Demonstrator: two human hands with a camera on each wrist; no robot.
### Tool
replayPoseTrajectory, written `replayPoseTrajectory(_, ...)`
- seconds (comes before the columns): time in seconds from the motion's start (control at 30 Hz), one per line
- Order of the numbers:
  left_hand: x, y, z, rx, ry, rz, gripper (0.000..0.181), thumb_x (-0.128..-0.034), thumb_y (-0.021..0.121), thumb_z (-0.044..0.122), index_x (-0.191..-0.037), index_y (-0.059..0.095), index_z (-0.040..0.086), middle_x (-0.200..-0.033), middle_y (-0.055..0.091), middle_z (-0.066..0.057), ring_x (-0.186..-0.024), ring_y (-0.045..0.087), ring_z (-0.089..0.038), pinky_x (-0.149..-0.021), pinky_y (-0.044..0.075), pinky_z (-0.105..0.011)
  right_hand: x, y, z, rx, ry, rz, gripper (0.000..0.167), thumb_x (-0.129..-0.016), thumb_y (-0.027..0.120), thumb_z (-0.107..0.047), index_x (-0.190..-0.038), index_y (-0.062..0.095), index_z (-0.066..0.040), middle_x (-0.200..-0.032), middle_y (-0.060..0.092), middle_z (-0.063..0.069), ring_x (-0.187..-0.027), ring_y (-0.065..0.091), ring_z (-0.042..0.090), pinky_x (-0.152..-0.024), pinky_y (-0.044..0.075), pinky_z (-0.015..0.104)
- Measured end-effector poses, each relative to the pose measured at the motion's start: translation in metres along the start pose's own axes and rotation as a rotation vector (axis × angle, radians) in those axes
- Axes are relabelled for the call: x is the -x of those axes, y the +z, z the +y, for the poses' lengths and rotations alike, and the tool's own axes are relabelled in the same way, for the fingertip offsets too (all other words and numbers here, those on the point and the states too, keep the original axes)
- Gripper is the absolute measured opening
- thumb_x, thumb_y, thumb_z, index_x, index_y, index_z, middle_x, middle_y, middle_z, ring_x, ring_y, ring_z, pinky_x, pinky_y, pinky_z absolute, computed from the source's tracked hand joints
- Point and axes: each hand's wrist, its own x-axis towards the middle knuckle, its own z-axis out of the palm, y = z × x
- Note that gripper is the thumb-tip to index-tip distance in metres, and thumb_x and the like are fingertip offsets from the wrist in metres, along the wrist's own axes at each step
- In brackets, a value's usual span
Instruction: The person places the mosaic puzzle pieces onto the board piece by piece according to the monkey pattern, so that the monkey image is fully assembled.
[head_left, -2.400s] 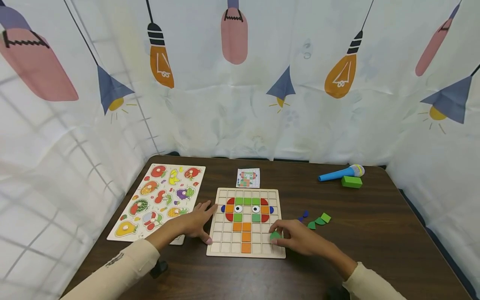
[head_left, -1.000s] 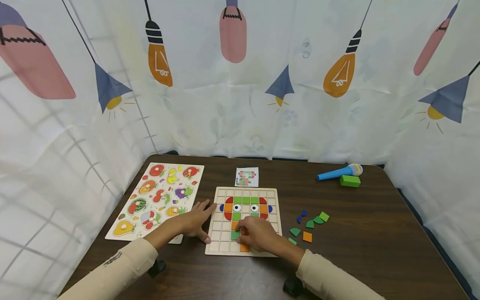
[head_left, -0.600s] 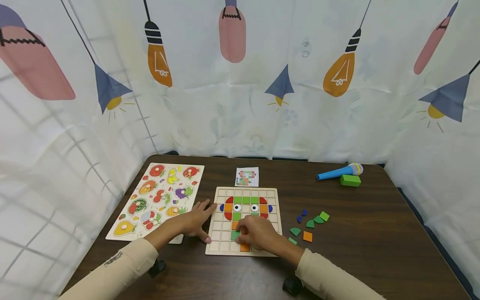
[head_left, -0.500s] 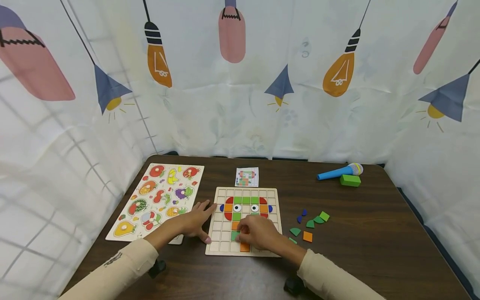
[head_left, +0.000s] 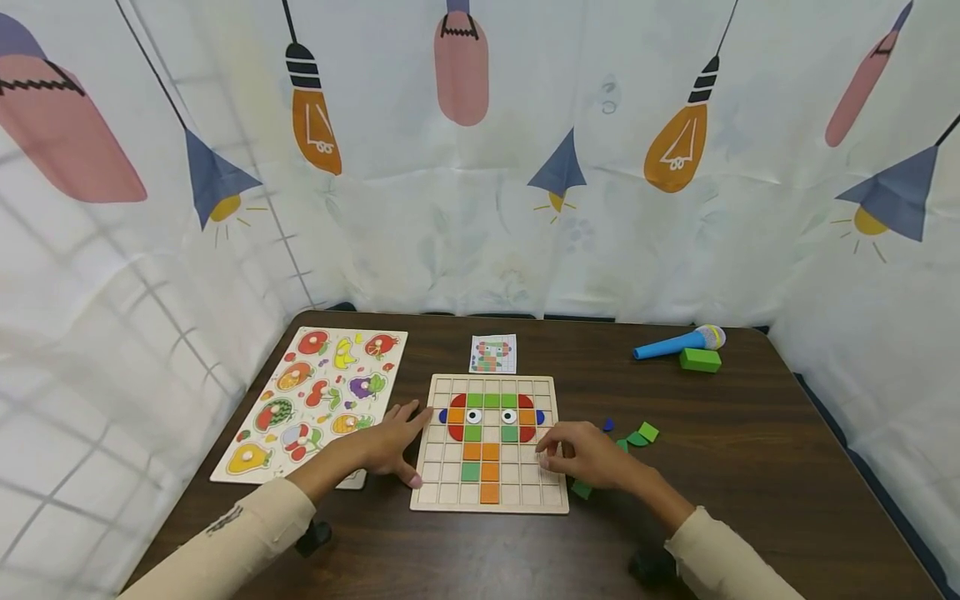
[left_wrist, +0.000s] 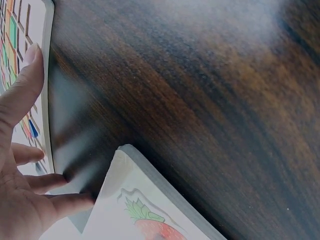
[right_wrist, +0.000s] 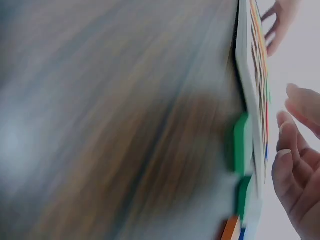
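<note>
A wooden grid board [head_left: 442, 475] lies mid-table, bearing coloured tiles in a face-like pattern. Below the eyes run orange squares [head_left: 490, 472], with a green square tile [head_left: 470, 472] beside them. My left hand [head_left: 386, 446] rests at the board's left edge, fingers spread and thumb on its lower corner area. My right hand [head_left: 585, 454] hovers over the right edge; in the right wrist view its fingers [right_wrist: 284, 167] are loosely bent with nothing between them. Loose green pieces [head_left: 581, 489] lie beneath and beside it, partly hidden. An orange tile [right_wrist: 230, 230] shows near them in the right wrist view.
Left of the board lies a fruit puzzle board [head_left: 247, 457]. A small pattern card [head_left: 493, 354] sits behind the grid. Toward the back right are a blue toy microphone [head_left: 671, 344] and a green block [head_left: 700, 360]. A blue piece [head_left: 608, 425] and green square [head_left: 648, 432] lie right.
My right hand carried a green piece onto the board, where the green square now sits left of the orange column, then withdrew rightward. An orange tile appeared among the loose pieces. My left hand stayed.
</note>
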Motion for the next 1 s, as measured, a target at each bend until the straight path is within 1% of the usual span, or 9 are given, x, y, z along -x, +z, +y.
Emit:
replayPoseTrajectory(0.17,0.000,0.001,-0.001,0.002,-0.003,-0.006,0.113,-0.0715,0.089,0.041,-0.159,0.025,0.009,-0.165,0.015,-0.025,-0.151,0.012,-0.053,-0.113,0.028,-0.068,0.022,-0.008,0.014,0.011,0.040,0.000,0.021,-0.091,0.076,-0.028,-0.107,0.074,-0.014,-0.093,0.064,-0.007,-0.068,0.050,-0.001,-0.061,0.047,0.020)
replayPoseTrajectory(0.33,0.001,0.000,0.000,-0.006,0.001,-0.004,0.112,-0.0727,0.088,0.041,-0.159,0.025,0.009,-0.165,0.015,-0.025,-0.151,0.013,-0.052,-0.113,0.029,-0.067,0.039,-0.010,0.019,0.120,0.068,0.033,0.025,-0.088,0.078,-0.035,-0.105,0.075,-0.017,-0.091,0.063,-0.009,-0.073,0.052,0.000,-0.063,0.047,0.020)
replayPoseTrajectory(0.43,0.002,0.000,0.000,-0.010,0.004,-0.003,0.111,-0.0735,0.088,0.041,-0.159,0.025,0.009,-0.165,0.015,-0.025,-0.151,0.013,-0.052,-0.113,0.029,-0.066,0.046,-0.010,0.018,0.177,0.131,0.035,0.029,-0.086,0.079,-0.040,-0.105,0.074,-0.019,-0.092,0.062,-0.011,-0.074,0.053,0.001,-0.063,0.045,0.021)
replayPoseTrajectory(0.5,0.002,0.000,0.000,-0.012,0.004,-0.003,0.111,-0.0738,0.088,0.041,-0.159,0.024,0.009,-0.165,0.015,-0.026,-0.151,0.013,-0.052,-0.113,0.029,-0.067,0.049,-0.010,0.017,0.194,0.193,0.021,0.032,-0.084,0.079,-0.043,-0.106,0.074,-0.020,-0.092,0.062,-0.013,-0.075,0.052,0.000,-0.064,0.045,0.022)
replayPoseTrajectory(0.6,0.003,-0.001,0.001,-0.013,0.004,-0.002,0.111,-0.0738,0.088,0.042,-0.159,0.024,0.009,-0.165,0.015,-0.026,-0.151,0.013,-0.052,-0.113,0.029,-0.067,0.052,-0.010,0.015,0.200,0.247,0.014,0.036,-0.083,0.080,-0.045,-0.108,0.075,-0.020,-0.091,0.063,-0.014,-0.074,0.053,0.000,-0.064,0.045,0.024)
replayPoseTrajectory(0.67,0.003,-0.002,0.002,-0.013,0.003,-0.002,0.111,-0.0737,0.087,0.042,-0.159,0.025,0.009,-0.165,0.015,-0.026,-0.150,0.013,-0.052,-0.113,0.029,-0.067,0.054,-0.010,0.014,0.200,0.255,0.018,0.037,-0.082,0.080,-0.046,-0.109,0.075,-0.020,-0.091,0.063,-0.014,-0.077,0.054,0.000,-0.065,0.045,0.024)
replayPoseTrajectory(0.73,0.004,-0.002,0.002,-0.013,0.002,-0.003,0.111,-0.0735,0.087,0.043,-0.159,0.025,0.009,-0.165,0.015,-0.025,-0.151,0.014,-0.052,-0.113,0.029,-0.067,0.055,-0.009,0.014,0.192,0.249,0.023,0.036,-0.083,0.079,-0.045,-0.109,0.077,-0.020,-0.089,0.061,-0.014,-0.074,0.051,0.000,-0.063,0.043,0.023)
replayPoseTrajectory(0.9,0.003,-0.001,0.001,-0.014,0.002,-0.005,0.110,-0.0741,0.087,0.043,-0.159,0.025,0.009,-0.165,0.015,-0.025,-0.151,0.014,-0.051,-0.113,0.029,-0.066,0.057,-0.007,0.014,0.181,0.207,0.023,0.035,-0.084,0.078,-0.041,-0.111,0.078,-0.019,-0.084,0.054,-0.013,-0.067,0.041,0.000,-0.058,0.036,0.022)
replayPoseTrajectory(1.0,0.003,-0.001,0.001,-0.014,0.007,-0.002,0.110,-0.0742,0.087,0.042,-0.159,0.025,0.009,-0.165,0.015,-0.025,-0.151,0.014,-0.051,-0.113,0.029,-0.066,0.058,-0.007,0.014,0.183,0.184,0.022,0.035,-0.085,0.078,-0.039,-0.112,0.078,-0.018,-0.084,0.054,-0.014,-0.067,0.039,-0.001,-0.057,0.035,0.021)
